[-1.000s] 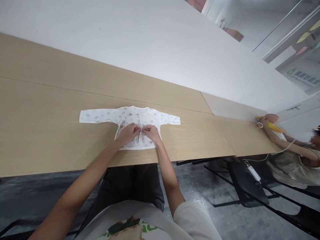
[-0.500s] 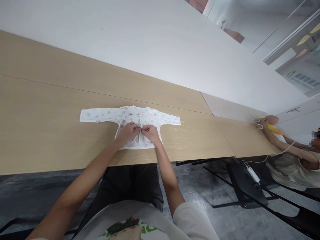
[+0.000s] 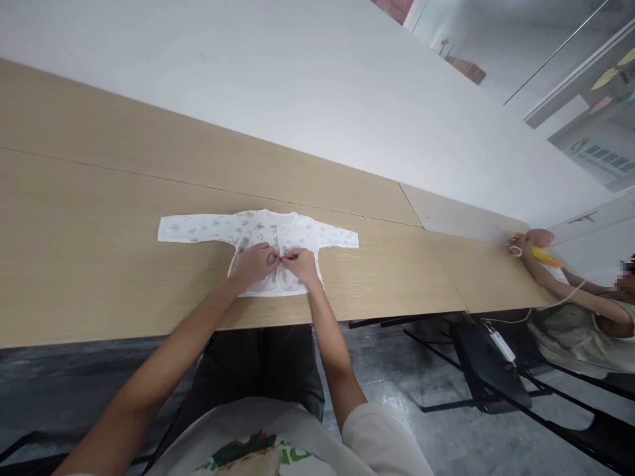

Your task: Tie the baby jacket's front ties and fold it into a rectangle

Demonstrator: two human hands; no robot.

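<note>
A small white baby shirt (image 3: 258, 228) with a faint printed pattern lies flat on the wooden table, its sleeves spread out to both sides. At the middle of its front opening, my left hand (image 3: 255, 263) pinches the fabric edge. Close beside it, my right hand (image 3: 300, 264) pinches the other side of the opening, its fingertips almost meeting the left ones. Whatever fastener lies between the fingertips is too small and covered to make out. The lower front of the shirt is partly hidden under both hands.
The pale wooden table (image 3: 99, 264) runs along a white wall (image 3: 223, 79). At the far right another person's arm (image 3: 570, 287) reaches to a doll (image 3: 540, 237) with something yellow. A black chair (image 3: 489, 363) holding a white power strip (image 3: 503, 346) stands by the table's right part.
The fingers of both hands have shifted very slightly at the shirt's front opening. The shirt itself lies in the same place.
</note>
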